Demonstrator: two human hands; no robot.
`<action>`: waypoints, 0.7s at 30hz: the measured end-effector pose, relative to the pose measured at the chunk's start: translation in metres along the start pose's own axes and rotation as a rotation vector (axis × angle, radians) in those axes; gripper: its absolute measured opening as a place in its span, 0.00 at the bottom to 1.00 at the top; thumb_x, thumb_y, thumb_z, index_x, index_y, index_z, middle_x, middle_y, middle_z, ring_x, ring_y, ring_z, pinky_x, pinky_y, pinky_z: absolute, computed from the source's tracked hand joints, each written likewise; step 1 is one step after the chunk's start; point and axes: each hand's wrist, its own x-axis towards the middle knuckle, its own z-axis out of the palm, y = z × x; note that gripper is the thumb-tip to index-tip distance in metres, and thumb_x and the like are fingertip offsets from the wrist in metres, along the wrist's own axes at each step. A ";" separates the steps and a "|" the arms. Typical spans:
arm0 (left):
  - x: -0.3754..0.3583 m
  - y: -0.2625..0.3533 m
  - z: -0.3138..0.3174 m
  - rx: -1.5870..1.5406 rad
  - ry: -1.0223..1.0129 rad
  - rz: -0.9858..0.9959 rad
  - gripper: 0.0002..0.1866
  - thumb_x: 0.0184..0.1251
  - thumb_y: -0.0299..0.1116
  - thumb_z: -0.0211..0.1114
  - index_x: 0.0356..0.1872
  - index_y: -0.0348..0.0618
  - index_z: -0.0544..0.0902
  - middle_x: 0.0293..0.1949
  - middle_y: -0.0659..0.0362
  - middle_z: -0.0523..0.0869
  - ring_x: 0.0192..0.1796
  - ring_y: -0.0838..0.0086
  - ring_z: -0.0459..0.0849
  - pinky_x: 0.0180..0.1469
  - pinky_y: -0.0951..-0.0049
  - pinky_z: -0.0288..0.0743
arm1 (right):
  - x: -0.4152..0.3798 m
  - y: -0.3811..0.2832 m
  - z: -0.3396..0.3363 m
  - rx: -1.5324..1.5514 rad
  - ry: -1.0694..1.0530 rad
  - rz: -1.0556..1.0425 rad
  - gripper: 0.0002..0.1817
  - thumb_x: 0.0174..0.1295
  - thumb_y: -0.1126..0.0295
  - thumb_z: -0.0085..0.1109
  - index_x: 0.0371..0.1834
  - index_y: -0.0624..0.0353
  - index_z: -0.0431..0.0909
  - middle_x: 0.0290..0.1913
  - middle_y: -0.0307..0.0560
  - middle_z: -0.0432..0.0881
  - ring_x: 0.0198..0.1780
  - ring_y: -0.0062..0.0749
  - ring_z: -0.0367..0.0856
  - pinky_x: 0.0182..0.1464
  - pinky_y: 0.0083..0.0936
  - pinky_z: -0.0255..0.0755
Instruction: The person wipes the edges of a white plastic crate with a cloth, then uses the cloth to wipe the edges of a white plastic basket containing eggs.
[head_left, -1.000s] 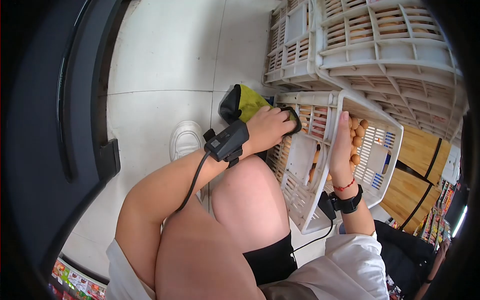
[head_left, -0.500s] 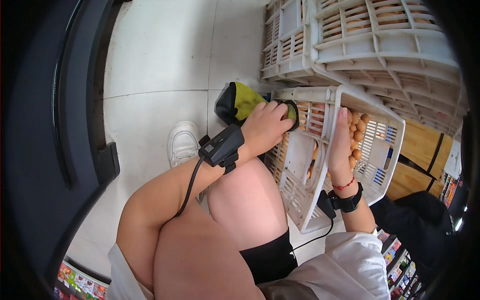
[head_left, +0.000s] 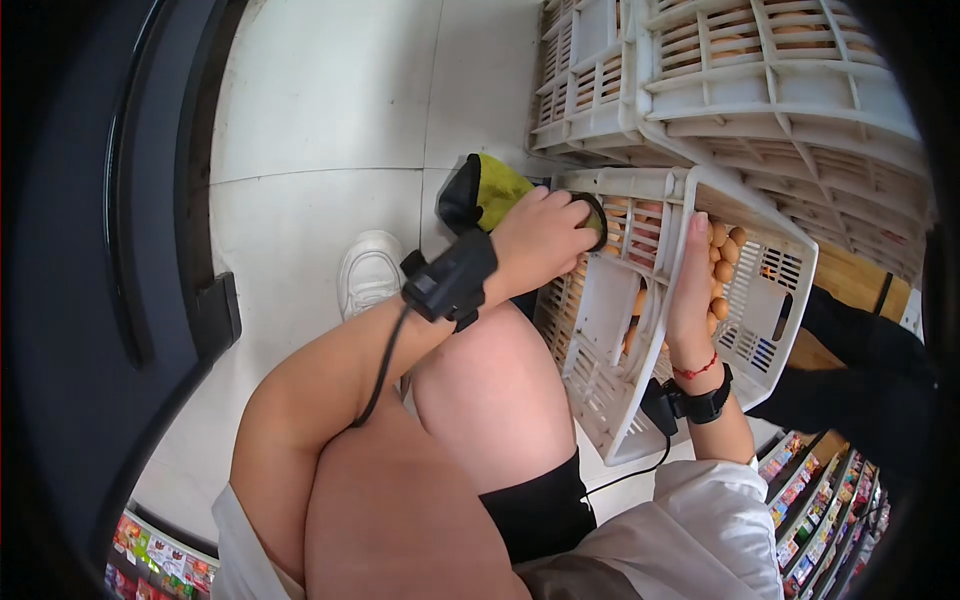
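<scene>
Fingers curled, my left hand (head_left: 545, 240) grips a green and black cloth (head_left: 500, 190) at the near side of a white plastic crate (head_left: 600, 310). The cloth's black-edged end sticks out beyond my fingers against the crate's slats, and its other end hangs over the floor. My right hand (head_left: 690, 285) is stretched out flat, its fingers together and upright along the crate's inner side. Just beyond it lie several brown eggs (head_left: 722, 270) inside the crate; my hand partly hides them. More eggs show through the slats.
Larger white crates (head_left: 780, 90) with eggs stand behind. Another person's dark-clothed legs (head_left: 850, 400) are at the right. A dark cabinet (head_left: 90, 250) runs along the left. Below are my knees and a white shoe (head_left: 370, 275). Shelves of colourful packets (head_left: 820, 500) are at the lower right.
The crates and my hands appear slightly further right in the view. The other person's dark legs show more and have shifted. My left hand still grips the cloth.
</scene>
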 end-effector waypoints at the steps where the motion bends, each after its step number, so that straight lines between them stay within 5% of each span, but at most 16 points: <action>1: 0.004 0.002 -0.002 0.055 -0.032 0.035 0.12 0.50 0.32 0.67 0.37 0.43 0.81 0.34 0.56 0.76 0.43 0.61 0.76 0.47 0.59 0.68 | -0.006 -0.027 0.010 0.028 0.059 0.061 0.23 0.74 0.49 0.42 0.49 0.59 0.73 0.49 0.40 0.74 0.52 0.23 0.67 0.63 0.22 0.55; 2: 0.007 0.003 -0.003 0.112 -0.061 0.071 0.12 0.49 0.32 0.67 0.36 0.44 0.81 0.34 0.57 0.76 0.43 0.63 0.76 0.47 0.60 0.67 | -0.009 -0.041 0.015 0.056 0.119 0.120 0.17 0.72 0.51 0.48 0.44 0.54 0.72 0.50 0.38 0.70 0.56 0.23 0.62 0.69 0.21 0.43; 4: 0.008 0.003 0.004 0.043 -0.112 0.000 0.13 0.51 0.31 0.66 0.40 0.42 0.82 0.36 0.55 0.79 0.44 0.58 0.77 0.48 0.59 0.69 | -0.009 -0.046 0.014 0.065 0.091 0.138 0.18 0.72 0.51 0.46 0.45 0.55 0.72 0.50 0.39 0.71 0.55 0.24 0.64 0.67 0.22 0.47; 6: 0.007 0.003 0.008 -0.311 -0.156 -0.286 0.15 0.54 0.30 0.64 0.44 0.38 0.81 0.38 0.50 0.82 0.46 0.56 0.80 0.49 0.63 0.71 | -0.008 -0.043 0.012 0.077 0.042 0.140 0.20 0.73 0.50 0.45 0.46 0.56 0.72 0.49 0.39 0.72 0.54 0.24 0.65 0.66 0.22 0.50; 10: 0.007 -0.004 0.005 -0.605 -0.241 -0.478 0.17 0.58 0.31 0.62 0.47 0.34 0.79 0.40 0.49 0.84 0.46 0.60 0.81 0.50 0.67 0.72 | -0.007 -0.035 0.006 0.099 -0.026 0.152 0.23 0.73 0.48 0.42 0.49 0.59 0.73 0.49 0.40 0.74 0.52 0.24 0.69 0.62 0.23 0.56; 12: 0.004 -0.002 0.005 -0.806 0.055 -0.617 0.17 0.60 0.33 0.63 0.47 0.33 0.79 0.40 0.53 0.84 0.45 0.70 0.80 0.51 0.70 0.71 | -0.006 -0.032 0.003 0.104 -0.047 0.158 0.25 0.74 0.47 0.40 0.50 0.60 0.73 0.49 0.41 0.75 0.51 0.25 0.71 0.61 0.23 0.59; 17: 0.014 0.007 -0.007 -0.916 0.313 -0.487 0.14 0.64 0.27 0.61 0.50 0.34 0.78 0.43 0.58 0.83 0.47 0.75 0.77 0.54 0.71 0.70 | -0.005 -0.027 0.000 0.119 -0.084 0.168 0.29 0.74 0.45 0.36 0.53 0.63 0.73 0.48 0.42 0.78 0.48 0.25 0.75 0.57 0.24 0.66; 20: 0.025 0.026 -0.020 -0.813 0.280 -0.434 0.14 0.66 0.25 0.58 0.51 0.34 0.77 0.45 0.54 0.82 0.48 0.70 0.78 0.54 0.70 0.70 | -0.005 -0.024 0.000 0.134 -0.104 0.167 0.32 0.75 0.44 0.34 0.55 0.65 0.73 0.47 0.43 0.80 0.47 0.26 0.78 0.54 0.24 0.71; 21: 0.028 0.030 -0.023 -0.715 0.315 -0.278 0.14 0.66 0.25 0.57 0.51 0.34 0.77 0.46 0.52 0.81 0.49 0.65 0.78 0.54 0.70 0.70 | -0.004 -0.018 -0.001 0.133 -0.102 0.168 0.32 0.75 0.44 0.34 0.55 0.65 0.73 0.47 0.43 0.80 0.47 0.26 0.78 0.54 0.24 0.71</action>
